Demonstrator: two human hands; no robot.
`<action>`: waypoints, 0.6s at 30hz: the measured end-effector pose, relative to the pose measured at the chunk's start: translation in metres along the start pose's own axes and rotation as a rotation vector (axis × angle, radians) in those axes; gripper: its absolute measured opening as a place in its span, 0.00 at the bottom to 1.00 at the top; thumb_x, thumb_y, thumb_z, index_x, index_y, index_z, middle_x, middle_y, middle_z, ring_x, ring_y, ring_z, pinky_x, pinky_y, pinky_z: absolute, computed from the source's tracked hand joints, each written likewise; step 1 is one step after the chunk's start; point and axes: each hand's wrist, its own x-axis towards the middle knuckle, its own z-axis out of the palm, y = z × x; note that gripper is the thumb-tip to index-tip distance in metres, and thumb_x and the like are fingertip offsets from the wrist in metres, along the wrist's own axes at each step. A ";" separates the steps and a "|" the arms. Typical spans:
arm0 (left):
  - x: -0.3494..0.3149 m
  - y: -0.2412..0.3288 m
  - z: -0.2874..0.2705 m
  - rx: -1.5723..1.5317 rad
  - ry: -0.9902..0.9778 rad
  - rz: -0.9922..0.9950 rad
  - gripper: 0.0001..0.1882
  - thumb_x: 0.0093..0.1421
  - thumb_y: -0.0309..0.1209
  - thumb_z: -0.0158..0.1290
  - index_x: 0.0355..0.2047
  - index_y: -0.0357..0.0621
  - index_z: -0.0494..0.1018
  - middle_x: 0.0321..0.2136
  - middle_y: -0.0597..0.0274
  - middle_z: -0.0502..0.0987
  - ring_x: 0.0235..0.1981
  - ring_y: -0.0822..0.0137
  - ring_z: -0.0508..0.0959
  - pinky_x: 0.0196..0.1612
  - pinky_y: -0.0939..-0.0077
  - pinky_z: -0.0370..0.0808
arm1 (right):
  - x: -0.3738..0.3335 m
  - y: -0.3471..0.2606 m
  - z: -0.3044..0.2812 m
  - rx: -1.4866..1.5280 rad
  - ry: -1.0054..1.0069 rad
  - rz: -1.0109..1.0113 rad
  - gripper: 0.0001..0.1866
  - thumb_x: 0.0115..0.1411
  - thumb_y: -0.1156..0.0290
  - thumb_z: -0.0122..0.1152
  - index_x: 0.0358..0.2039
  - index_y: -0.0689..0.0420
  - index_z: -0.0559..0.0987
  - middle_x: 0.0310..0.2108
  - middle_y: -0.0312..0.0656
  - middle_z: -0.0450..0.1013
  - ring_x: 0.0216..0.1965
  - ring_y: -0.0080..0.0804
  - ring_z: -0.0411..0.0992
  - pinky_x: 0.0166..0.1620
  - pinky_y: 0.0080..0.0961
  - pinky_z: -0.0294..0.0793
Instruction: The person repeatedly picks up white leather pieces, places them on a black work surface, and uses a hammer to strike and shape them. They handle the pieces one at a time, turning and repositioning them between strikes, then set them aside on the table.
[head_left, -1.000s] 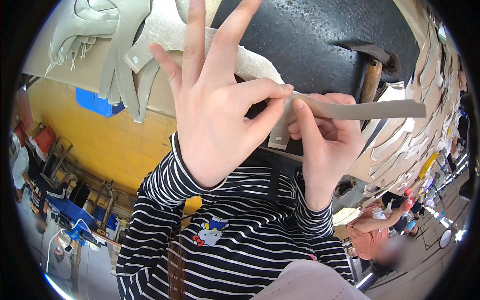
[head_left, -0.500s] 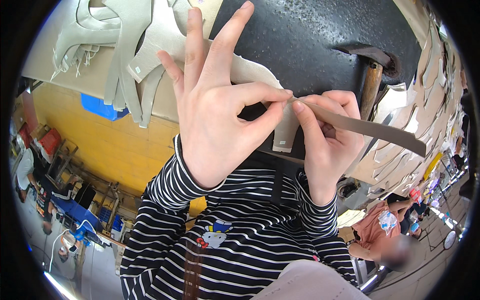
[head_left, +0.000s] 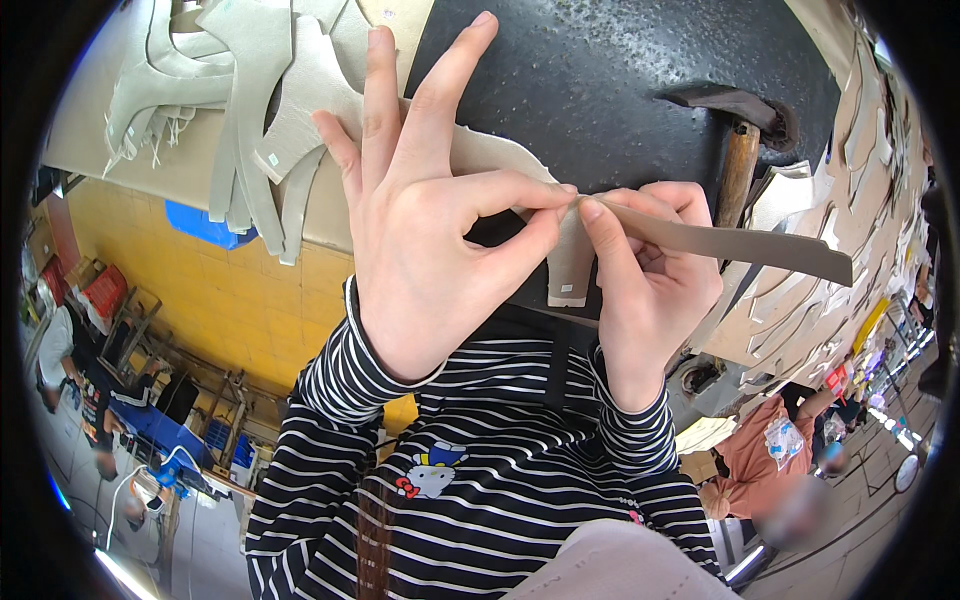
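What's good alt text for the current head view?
A person's left hand and right hand pinch close together where a brownish strip meets a pale curved piece. A hammer lies to the right on a black board; more pale cut pieces are piled at upper left.

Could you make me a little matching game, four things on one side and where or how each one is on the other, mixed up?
Things:
1. Hammer
2. Left hand
3. Grey-brown strip
4. Pile of pale pieces

Places and states:
A. Thumb and forefinger tips together, other fingers spread
B. At the upper left of the picture, some ends reaching past the table edge
C. Sticking out to the right, past the right hand
D. Lying on the black work surface

Pairs: 1-D, 2-A, 3-C, 4-B
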 end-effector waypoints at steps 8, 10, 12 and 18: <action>0.000 -0.001 0.000 -0.005 0.008 0.009 0.07 0.44 0.34 0.67 0.26 0.62 0.86 0.67 0.62 0.58 0.71 0.43 0.42 0.64 0.32 0.27 | -0.002 0.003 0.002 -0.034 0.017 -0.072 0.06 0.52 0.82 0.68 0.32 0.63 0.82 0.30 0.33 0.67 0.20 0.11 0.64 0.21 0.10 0.62; 0.000 0.000 -0.001 -0.001 -0.011 -0.002 0.07 0.44 0.34 0.67 0.26 0.62 0.86 0.67 0.62 0.59 0.71 0.43 0.42 0.64 0.32 0.27 | -0.003 0.002 0.001 -0.039 -0.006 -0.070 0.06 0.54 0.83 0.66 0.34 0.66 0.81 0.33 0.32 0.67 0.24 0.09 0.65 0.24 0.07 0.63; 0.000 0.001 -0.001 0.000 -0.010 -0.001 0.07 0.43 0.34 0.67 0.26 0.62 0.86 0.67 0.62 0.59 0.71 0.43 0.42 0.64 0.32 0.27 | -0.002 0.001 0.001 -0.052 -0.009 -0.061 0.06 0.54 0.83 0.66 0.34 0.66 0.81 0.33 0.32 0.67 0.23 0.09 0.65 0.24 0.07 0.63; 0.001 -0.003 0.000 -0.010 0.051 0.036 0.07 0.44 0.34 0.67 0.26 0.62 0.86 0.67 0.62 0.59 0.71 0.43 0.42 0.64 0.30 0.27 | -0.001 -0.002 0.002 -0.058 -0.010 -0.027 0.05 0.54 0.83 0.66 0.33 0.66 0.80 0.33 0.33 0.68 0.24 0.09 0.66 0.24 0.07 0.64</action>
